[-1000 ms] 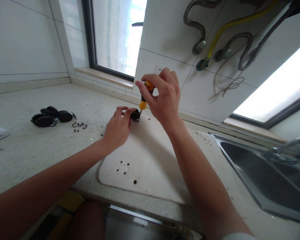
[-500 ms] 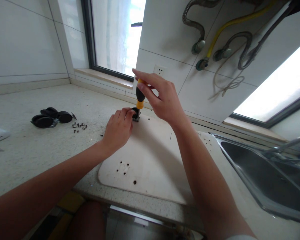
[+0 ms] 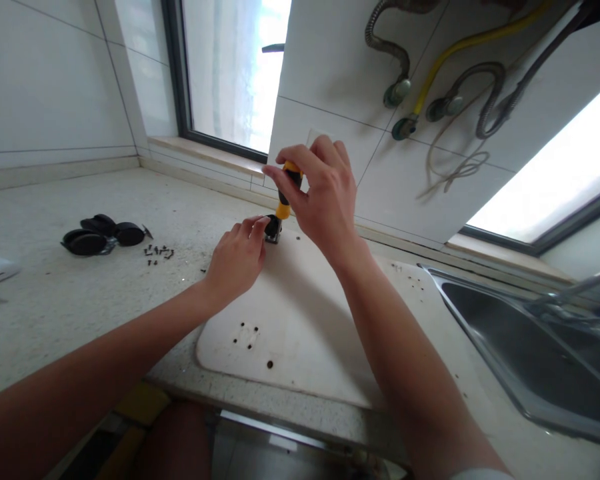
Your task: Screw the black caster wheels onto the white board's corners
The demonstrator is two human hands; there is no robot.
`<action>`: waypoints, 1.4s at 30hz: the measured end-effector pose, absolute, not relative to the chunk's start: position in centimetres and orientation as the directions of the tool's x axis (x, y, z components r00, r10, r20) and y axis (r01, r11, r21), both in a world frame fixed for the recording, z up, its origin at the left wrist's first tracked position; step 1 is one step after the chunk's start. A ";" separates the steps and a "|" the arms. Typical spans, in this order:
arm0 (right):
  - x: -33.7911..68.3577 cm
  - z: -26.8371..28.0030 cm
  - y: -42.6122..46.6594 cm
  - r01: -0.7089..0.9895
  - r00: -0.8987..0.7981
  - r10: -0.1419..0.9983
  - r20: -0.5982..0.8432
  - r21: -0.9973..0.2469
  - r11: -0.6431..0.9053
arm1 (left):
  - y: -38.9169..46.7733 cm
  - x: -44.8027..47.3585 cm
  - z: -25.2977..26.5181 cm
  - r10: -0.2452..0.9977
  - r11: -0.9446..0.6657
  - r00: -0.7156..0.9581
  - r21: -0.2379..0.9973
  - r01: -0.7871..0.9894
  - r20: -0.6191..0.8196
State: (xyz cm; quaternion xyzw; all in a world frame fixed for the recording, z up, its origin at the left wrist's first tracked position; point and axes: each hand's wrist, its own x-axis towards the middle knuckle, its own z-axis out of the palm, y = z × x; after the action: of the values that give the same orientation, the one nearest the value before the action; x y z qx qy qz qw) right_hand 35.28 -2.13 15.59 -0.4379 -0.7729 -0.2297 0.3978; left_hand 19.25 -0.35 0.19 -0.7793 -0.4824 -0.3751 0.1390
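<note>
My right hand [image 3: 320, 190] grips a yellow-and-black screwdriver [image 3: 283, 210] by its handle, thumb and fingers around it. Its lower end meets a black caster wheel [image 3: 273, 225] with a metal plate at the far left corner of a white board [image 3: 300, 320]. The screw under the tip is too small to make out. My left hand [image 3: 240, 257] is closed on the caster from the left, its fingertips partly hidden. Near the board's front left corner is a group of several dark holes [image 3: 246, 335].
Several loose black casters [image 3: 87, 241] lie on the speckled counter to the left, beside a scatter of small screws [image 3: 157, 253]. A steel sink [image 3: 510, 333] borders the board's right side. Hoses [image 3: 455, 47] and valves hang on the tiled wall. The counter's front edge runs below the board.
My right hand has turned around the screwdriver handle, its fingers curling over the top, and the handle leans slightly more to the right. My left hand stays on the caster.
</note>
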 end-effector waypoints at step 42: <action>38.2 17.5 -3.6 0.762 -0.495 0.716 0.492 -0.151 0.630 | -0.3 19.2 0.2 0.691 -0.462 0.262 0.132 0.877 0.673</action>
State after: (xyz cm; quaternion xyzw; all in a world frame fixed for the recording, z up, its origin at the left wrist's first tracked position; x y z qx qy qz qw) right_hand 38.19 -3.65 17.54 -0.4278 -0.8636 -0.0430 0.2634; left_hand 19.20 -0.29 0.17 -0.7829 -0.5009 -0.3434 0.1353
